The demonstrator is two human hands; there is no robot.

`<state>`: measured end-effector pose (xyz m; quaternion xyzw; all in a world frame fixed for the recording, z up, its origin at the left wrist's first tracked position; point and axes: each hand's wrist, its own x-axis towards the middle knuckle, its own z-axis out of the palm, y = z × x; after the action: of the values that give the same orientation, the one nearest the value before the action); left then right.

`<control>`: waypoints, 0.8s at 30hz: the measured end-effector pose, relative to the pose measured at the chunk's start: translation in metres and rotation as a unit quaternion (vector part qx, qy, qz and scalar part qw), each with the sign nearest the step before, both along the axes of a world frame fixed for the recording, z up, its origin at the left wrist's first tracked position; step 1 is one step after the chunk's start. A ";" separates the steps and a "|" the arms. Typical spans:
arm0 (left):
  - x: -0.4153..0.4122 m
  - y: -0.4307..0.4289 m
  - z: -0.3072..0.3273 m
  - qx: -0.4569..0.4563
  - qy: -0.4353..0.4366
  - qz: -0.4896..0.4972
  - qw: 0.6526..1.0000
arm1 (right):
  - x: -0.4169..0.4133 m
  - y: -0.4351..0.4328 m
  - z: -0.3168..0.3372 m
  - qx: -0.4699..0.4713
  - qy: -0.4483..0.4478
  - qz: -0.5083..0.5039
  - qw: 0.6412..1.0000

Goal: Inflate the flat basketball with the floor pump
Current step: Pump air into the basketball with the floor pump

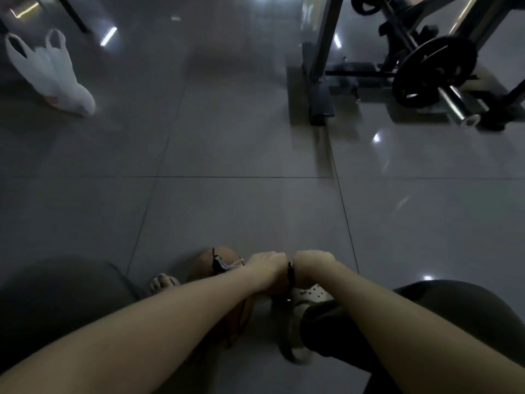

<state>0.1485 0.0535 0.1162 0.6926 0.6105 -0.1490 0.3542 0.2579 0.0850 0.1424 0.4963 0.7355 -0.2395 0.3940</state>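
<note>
Two bare forearms reach down from the lower edge. The left hand (265,265) and right hand (314,261) sit knuckle to knuckle, each curled tight over the top of the floor pump (290,275), whose thin black shaft shows between the wrists. The basketball (204,265) lies just left of the left hand, partly under that forearm. It is dull orange-brown with dark seams, its surface too blurred to read, and a black fitting (218,264) sits on top. Glossy grey tiles (241,137) lie beneath.
</note>
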 end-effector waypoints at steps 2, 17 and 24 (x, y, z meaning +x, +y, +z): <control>-0.001 0.001 -0.014 0.010 -0.003 -0.003 1.000 | 0.000 0.000 -0.007 0.013 0.016 -0.020 1.000; -0.024 0.046 0.130 -0.035 -0.015 -0.032 0.999 | -0.003 0.044 0.119 -0.064 0.080 -0.048 0.994; -0.004 0.002 0.018 0.000 -0.011 0.018 1.000 | 0.001 0.008 0.003 -0.001 0.030 0.006 1.000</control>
<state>0.1441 0.0553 0.1341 0.6830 0.6189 -0.1355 0.3635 0.2584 0.0928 0.1450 0.4846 0.7495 -0.2525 0.3738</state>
